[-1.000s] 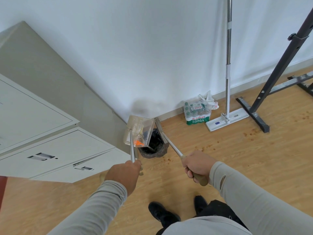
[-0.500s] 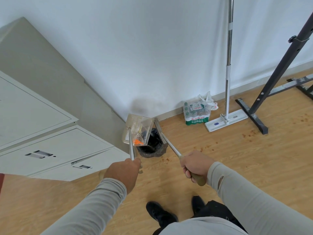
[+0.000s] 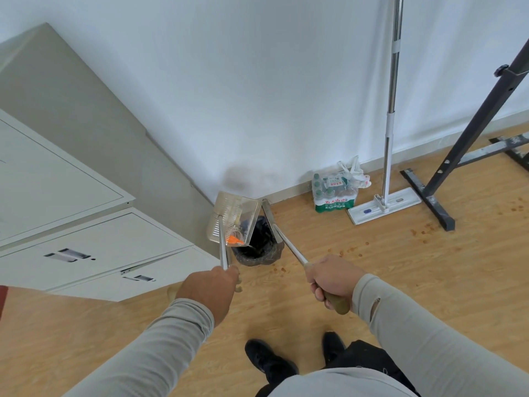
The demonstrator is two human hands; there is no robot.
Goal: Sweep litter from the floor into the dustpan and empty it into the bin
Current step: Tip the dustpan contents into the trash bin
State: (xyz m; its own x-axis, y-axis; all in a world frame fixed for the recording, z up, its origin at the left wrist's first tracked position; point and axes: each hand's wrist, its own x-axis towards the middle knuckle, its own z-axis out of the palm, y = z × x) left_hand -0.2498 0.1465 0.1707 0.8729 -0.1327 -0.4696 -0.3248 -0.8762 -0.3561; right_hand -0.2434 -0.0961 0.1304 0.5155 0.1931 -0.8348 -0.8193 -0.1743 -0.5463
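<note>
Left grip (image 3: 206, 287) tilts dustpan (image 3: 233, 217) over bin (image 3: 257, 247).

Mop pole (image 3: 391, 81) and black stand (image 3: 469, 130) cut off

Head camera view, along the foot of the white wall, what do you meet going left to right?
Grey metal filing cabinet → tilted clear plastic dustpan → black-lined round bin → shrink-wrapped pack of water bottles → white flat mop head → black metal stand base.
</note>
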